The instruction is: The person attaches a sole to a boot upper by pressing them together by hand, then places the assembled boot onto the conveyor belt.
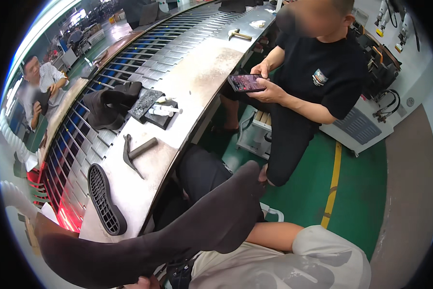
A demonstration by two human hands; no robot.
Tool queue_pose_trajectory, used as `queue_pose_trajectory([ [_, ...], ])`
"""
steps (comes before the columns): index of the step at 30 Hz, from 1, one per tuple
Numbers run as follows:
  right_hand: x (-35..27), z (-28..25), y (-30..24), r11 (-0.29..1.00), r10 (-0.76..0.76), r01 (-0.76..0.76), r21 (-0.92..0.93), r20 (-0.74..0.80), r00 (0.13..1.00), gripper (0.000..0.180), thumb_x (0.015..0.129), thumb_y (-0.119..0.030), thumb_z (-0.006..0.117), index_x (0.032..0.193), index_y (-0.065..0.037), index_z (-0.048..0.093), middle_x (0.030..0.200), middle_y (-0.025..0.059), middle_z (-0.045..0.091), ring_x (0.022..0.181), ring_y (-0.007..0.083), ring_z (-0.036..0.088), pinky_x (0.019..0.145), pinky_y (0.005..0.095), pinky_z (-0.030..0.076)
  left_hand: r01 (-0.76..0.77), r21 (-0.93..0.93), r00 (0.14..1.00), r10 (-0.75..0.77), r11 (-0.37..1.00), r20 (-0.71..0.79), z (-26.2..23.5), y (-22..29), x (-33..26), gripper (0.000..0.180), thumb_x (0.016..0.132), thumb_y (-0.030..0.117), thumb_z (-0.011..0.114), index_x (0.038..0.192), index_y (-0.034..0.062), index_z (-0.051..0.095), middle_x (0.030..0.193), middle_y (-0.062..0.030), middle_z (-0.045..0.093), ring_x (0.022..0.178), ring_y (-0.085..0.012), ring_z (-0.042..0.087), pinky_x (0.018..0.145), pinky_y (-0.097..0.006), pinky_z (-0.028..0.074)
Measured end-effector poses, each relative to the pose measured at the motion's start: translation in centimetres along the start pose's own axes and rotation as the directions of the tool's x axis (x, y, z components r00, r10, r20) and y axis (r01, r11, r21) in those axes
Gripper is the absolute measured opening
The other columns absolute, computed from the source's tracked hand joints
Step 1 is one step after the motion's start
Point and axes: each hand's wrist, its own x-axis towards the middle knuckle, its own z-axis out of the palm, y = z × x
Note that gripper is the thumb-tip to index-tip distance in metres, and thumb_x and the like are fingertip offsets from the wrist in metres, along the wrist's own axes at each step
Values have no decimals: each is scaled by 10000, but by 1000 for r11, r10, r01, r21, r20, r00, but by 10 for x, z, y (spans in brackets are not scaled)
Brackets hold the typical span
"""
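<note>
So the person wearing the camera has a long dark brown suede boot upper [178, 231] stretched across their lap, running from the lower left of the frame up to the toe end near the middle. The left hand [144, 283] is only just visible at the bottom edge, with its grip closed on the lower side of the shaft. The right hand is out of view: the bare forearm [269, 235] goes in behind the boot and the hand is hidden, so I can't tell whether that grip is together or apart.

As for progress, the upper has no sole on it. A black rubber outsole with a lattice tread [105, 200] lies tread-up on the grey metal tabletop [197, 77], close to the boot but apart from it. My guess is that bottoming is all left to do. A dark metal shoemaker's hammer with a grey handle [135, 153] sits untouched just beyond the outsole.

Farther along there's another dark boot slumped on its side [108, 107] on the slatted conveyor belt [144, 53], next to a black tray holding white tubes [161, 111].

A co-worker in a black T-shirt [317, 72] sits across the way, holding a smartphone [246, 82] in both hands.
</note>
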Motion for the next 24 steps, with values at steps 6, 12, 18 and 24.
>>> queue_pose_trajectory([
  [6, -22, 7, -28, 1000, 6, -8, 25, 65, 998, 354, 1019, -164, 693, 1342, -28, 638, 1260, 181, 675, 1048, 249, 743, 876, 356, 619, 251, 191, 965, -261, 949, 29, 27, 0, 9, 1015, 951, 551, 798, 1600, -87, 347, 1582, -255, 514, 1391, -434, 550, 1195, -583, 403],
  [12, -39, 31, -70, 1000, 12, -14, 5, 217, 976, 399, 1036, -125, 681, 1418, -32, 613, 1369, 193, 642, 1100, 247, 731, 900, 346, 621, 165, 319, 944, -243, 933, 221, 68, -39, 26, 659, 781, 79, 759, 1387, -85, 559, 1312, -170, 674, 1188, -278, 663, 1070, -425, 523],
  [18, -94, 58, -150, 949, -68, 98, -299, 111, 991, 500, 1040, -166, 708, 1495, -23, 556, 1410, 153, 641, 1169, 242, 691, 1024, 319, 549, 343, -135, 925, -310, 930, 220, 67, -53, 91, 1432, 679, 524, 1005, 1670, -78, 165, 1686, -220, 373, 1553, -330, 412, 1285, -448, 317],
  [24, -58, 6, -108, 989, -44, 43, -142, 2, 999, 529, 1095, -435, 572, 1406, -9, 607, 1274, 105, 709, 1116, 193, 697, 994, 309, 545, 297, 48, 941, -301, 954, 156, 75, -74, 124, 866, 848, 77, 893, 1572, -45, 433, 1375, -232, 703, 1255, -274, 700, 1123, -402, 521],
])
